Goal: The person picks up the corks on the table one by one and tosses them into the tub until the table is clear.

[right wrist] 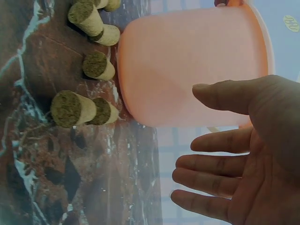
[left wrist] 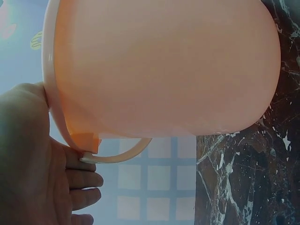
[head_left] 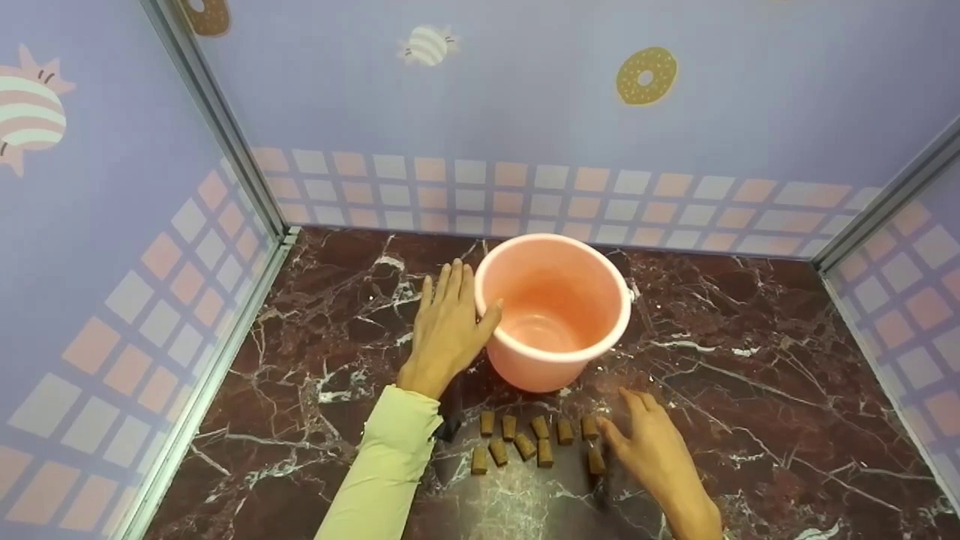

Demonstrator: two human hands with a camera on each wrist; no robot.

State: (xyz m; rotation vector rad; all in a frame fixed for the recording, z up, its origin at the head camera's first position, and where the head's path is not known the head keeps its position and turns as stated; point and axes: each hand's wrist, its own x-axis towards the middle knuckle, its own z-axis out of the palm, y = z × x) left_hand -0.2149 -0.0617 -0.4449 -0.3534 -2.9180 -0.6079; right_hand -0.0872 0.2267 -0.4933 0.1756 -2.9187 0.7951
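Note:
A pink bucket [head_left: 551, 300] stands upright on the marble-patterned surface; no things show inside it. My left hand [head_left: 448, 322] rests against its left side, fingers straight and pointing away, the thumb over the rim [left wrist: 48, 70]. The bucket's handle [left wrist: 124, 157] hangs down near those fingertips. In front of the bucket, several tapered brown corks [head_left: 565, 431] lie or stand in two loose rows. My right hand [head_left: 652, 450] is just right of the rightmost corks, fingers extended and holding nothing. The right wrist view shows its palm beside the corks [right wrist: 72, 108], apart from the bucket.
The dark red marble surface [head_left: 750, 397] has white veins and small light specks. A back wall [head_left: 525, 112] and a left wall [head_left: 90, 247] with pastel squares enclose it, and a right wall [head_left: 907, 300] stands opposite. Metal strips [head_left: 217, 112] run along the corners.

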